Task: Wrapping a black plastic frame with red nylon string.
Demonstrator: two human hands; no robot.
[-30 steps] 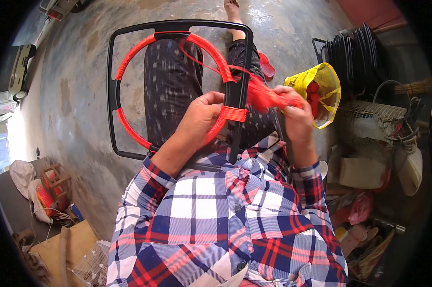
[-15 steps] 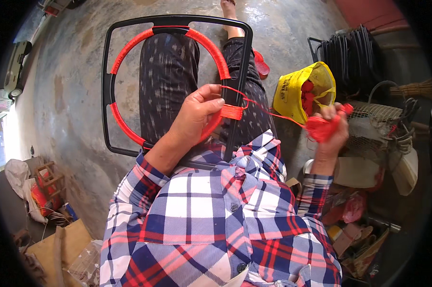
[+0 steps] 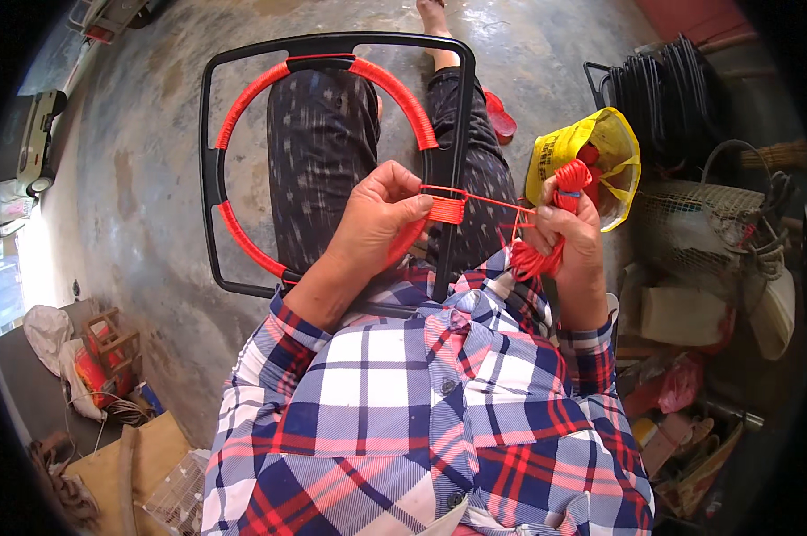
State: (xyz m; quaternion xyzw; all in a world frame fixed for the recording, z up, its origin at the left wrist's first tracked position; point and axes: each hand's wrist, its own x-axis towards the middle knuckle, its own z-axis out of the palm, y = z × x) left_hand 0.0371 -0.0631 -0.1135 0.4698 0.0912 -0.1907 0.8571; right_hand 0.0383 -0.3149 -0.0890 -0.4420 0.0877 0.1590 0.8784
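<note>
A black frame with a round ring inside lies over my lap, its ring wrapped in long stretches of red cord with bare black gaps between. On the right side, a short flat band of cord spans from ring to outer bar. My left hand is closed at the ring there, thumb and forefinger pinching the cord beside that band. A taut strand runs from it to my right hand. That hand is closed round a tied red cord bundle, with loose loops hanging below the fingers.
Right of my legs stands an open yellow bag with red cord inside. Beyond it are a stack of black frames and a wire mesh basket. A red slipper lies on the concrete floor. Boards and a small wooden stool are at lower left.
My right hand has come left and closer to the frame with the cord bundle, and the strand is now tauter and shorter. My left hand stays at the ring.
</note>
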